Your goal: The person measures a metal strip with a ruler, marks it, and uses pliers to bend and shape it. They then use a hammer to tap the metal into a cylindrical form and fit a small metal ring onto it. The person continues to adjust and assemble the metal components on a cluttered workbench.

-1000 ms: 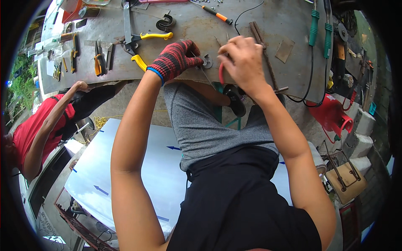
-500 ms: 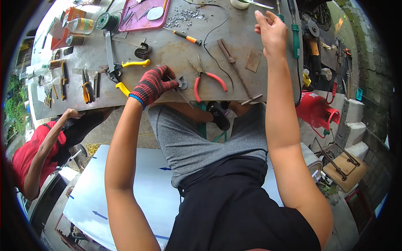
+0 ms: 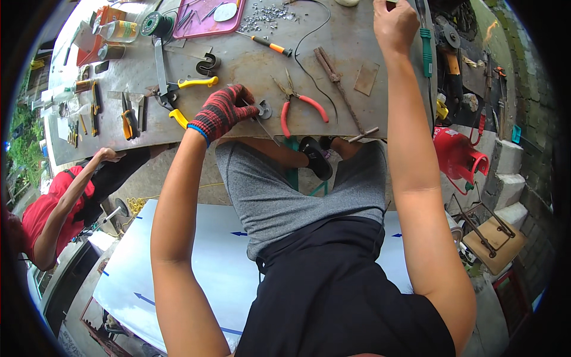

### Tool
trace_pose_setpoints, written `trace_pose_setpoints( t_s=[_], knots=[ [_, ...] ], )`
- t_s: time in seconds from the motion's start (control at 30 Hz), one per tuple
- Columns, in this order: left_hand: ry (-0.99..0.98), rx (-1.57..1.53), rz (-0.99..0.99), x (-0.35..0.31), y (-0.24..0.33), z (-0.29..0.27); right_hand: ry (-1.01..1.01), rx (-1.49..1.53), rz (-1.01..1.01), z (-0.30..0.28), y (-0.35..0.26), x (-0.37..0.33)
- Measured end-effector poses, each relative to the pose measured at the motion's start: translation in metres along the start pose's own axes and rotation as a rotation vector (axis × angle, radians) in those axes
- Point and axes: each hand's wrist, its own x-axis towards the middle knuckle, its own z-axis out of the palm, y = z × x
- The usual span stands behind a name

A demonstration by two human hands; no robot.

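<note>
Close to the table's near edge, my left hand (image 3: 226, 113), in a red-and-black knit glove, is closed on a small grey metal piece. A rounded, hooked metal part (image 3: 264, 109) shows at its fingertips, and a thin strip (image 3: 267, 132) slants past the edge. My bare right hand (image 3: 395, 25) is at the top of the view with its fingers curled in; what they hold, if anything, is cut off or hidden. Red-handled pliers (image 3: 291, 101) lie spread on the table between my hands. Yellow-handled snips (image 3: 172, 98) rest left of the glove.
On the metal table (image 3: 250, 65) are a pink tray (image 3: 202, 27), loose metal bits (image 3: 262, 18), a screwdriver (image 3: 270, 46) and a rusty T-shaped bar (image 3: 333, 77). A soldering iron (image 3: 426, 53) lies right. A red gas cylinder (image 3: 455, 152) stands beside the table. Another person (image 3: 65, 202) is at left.
My right hand has moved up and slightly right, to the top edge, and its fingers have curled in. My left hand keeps its hold on the metal piece. The whole view has shifted slightly.
</note>
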Motion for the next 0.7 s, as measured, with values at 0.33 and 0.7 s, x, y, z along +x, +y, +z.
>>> trace_pose_setpoints(
  t_s=[0.33,0.7],
  knots=[
    [0.039,0.071,0.117,0.006,-0.013,0.001,-0.299,0.441,0.266,-0.098,-0.044,-0.098],
    [-0.017,0.123,0.012,0.007,-0.008,0.0,-0.379,0.389,0.032,-0.086,-0.093,-0.227]
  ],
)
